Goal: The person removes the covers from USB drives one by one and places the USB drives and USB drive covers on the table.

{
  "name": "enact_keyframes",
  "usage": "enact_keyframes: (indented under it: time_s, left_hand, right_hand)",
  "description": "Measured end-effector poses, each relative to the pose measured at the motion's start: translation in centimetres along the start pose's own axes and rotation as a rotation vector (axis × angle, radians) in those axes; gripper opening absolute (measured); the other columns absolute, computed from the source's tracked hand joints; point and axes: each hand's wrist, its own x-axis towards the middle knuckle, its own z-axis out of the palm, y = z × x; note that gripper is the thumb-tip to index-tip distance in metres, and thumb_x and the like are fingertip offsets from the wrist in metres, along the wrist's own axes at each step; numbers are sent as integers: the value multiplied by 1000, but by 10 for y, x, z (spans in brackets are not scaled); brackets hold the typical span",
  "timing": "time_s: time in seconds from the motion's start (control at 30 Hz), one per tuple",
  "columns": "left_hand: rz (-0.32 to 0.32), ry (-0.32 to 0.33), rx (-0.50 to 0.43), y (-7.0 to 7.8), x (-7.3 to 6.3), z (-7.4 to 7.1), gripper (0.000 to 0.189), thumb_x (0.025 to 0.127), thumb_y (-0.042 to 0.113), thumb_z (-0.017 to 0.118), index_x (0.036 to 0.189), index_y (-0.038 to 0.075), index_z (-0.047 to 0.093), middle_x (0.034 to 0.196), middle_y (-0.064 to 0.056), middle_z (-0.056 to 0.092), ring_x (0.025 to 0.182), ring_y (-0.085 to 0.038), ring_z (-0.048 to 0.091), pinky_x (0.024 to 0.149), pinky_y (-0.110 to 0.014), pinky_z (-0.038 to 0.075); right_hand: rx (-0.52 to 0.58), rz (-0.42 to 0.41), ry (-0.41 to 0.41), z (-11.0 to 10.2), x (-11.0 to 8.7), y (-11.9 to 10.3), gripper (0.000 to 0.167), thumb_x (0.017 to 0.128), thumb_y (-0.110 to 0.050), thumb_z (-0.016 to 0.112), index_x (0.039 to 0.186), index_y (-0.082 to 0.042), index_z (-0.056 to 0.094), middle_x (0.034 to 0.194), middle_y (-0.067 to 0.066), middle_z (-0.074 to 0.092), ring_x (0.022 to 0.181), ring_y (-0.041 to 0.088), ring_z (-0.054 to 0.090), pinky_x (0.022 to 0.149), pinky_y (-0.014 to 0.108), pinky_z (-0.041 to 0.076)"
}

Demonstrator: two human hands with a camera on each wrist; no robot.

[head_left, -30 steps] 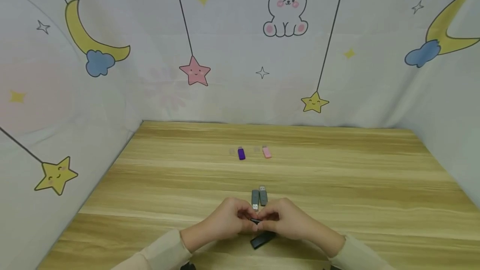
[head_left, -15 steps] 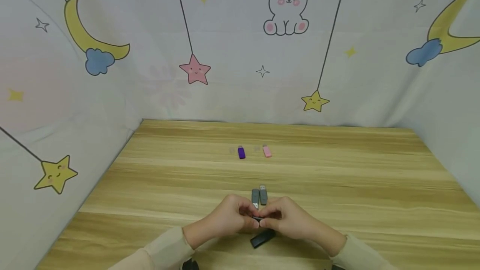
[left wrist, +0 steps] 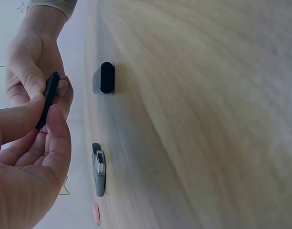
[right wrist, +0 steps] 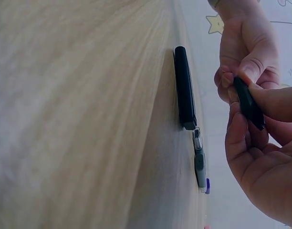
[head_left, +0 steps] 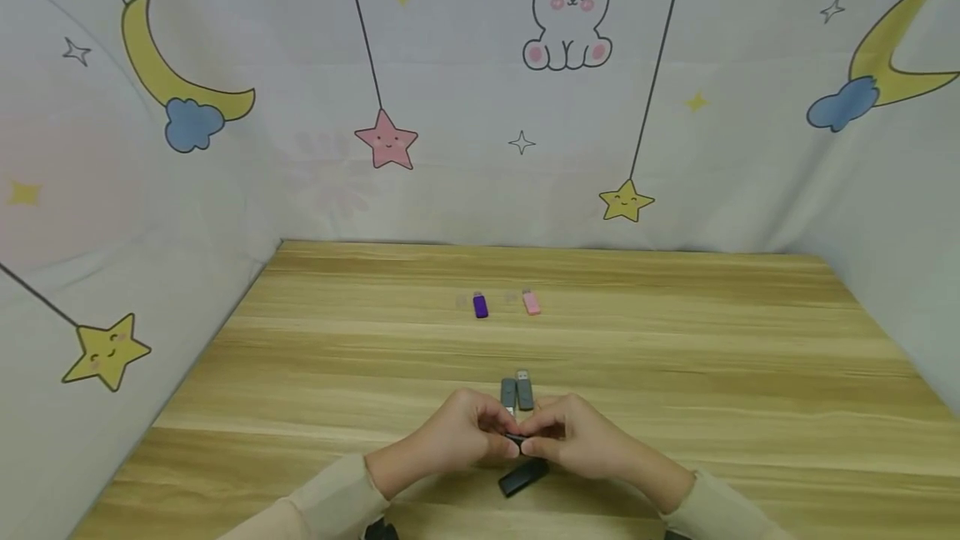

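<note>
Between the fingertips of both hands is a slim black USB stick (head_left: 516,438), held above the table. The left hand (head_left: 467,433) pinches one end of it and the right hand (head_left: 581,436) the other, thumbs on the near side. In the left wrist view the stick (left wrist: 49,98) stands tilted between the two hands; its plug is not visible. Just below the hands lies a larger black USB stick (head_left: 522,477), flat on the table. Right beyond the fingers are two grey USB sticks (head_left: 524,392) side by side, the left one's metal plug partly covered by the fingers.
Farther back on the wooden table (head_left: 675,340) lie a purple USB stick (head_left: 480,306) and a pink USB stick (head_left: 531,303). A small clear cap (head_left: 461,302) sits left of the purple one, another left of the pink one. Printed cloth walls (head_left: 480,190) enclose the table.
Both hands have shifted slightly away from the person with the black stick between them, covering more of the left grey stick's plug. The other sticks lie where they were.
</note>
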Motion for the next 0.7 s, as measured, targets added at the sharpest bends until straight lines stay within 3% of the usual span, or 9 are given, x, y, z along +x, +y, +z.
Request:
enact_keyframes:
  time_s: [0.23, 0.7]
  left_hand:
    - [4, 3, 2, 0, 1, 1, 7, 77, -5, 74, 84, -4, 72, 80, -10, 72, 69, -5, 61, 62, -15, 49]
    - [8, -1, -18, 2, 1, 2, 7, 78, -5, 74, 84, -5, 72, 80, -11, 72, 69, -4, 61, 63, -15, 49]
  right_hand:
    - [0, -14, 12, 0, -1, 2, 19, 89, -9, 68, 101, 5, 72, 80, -4, 58, 69, -1, 45, 58, 15, 40]
    - [22, -50, 14, -1, -3, 5, 20, 89, -7, 67, 101, 8, 71, 75, -3, 54, 67, -1, 42, 55, 15, 37]
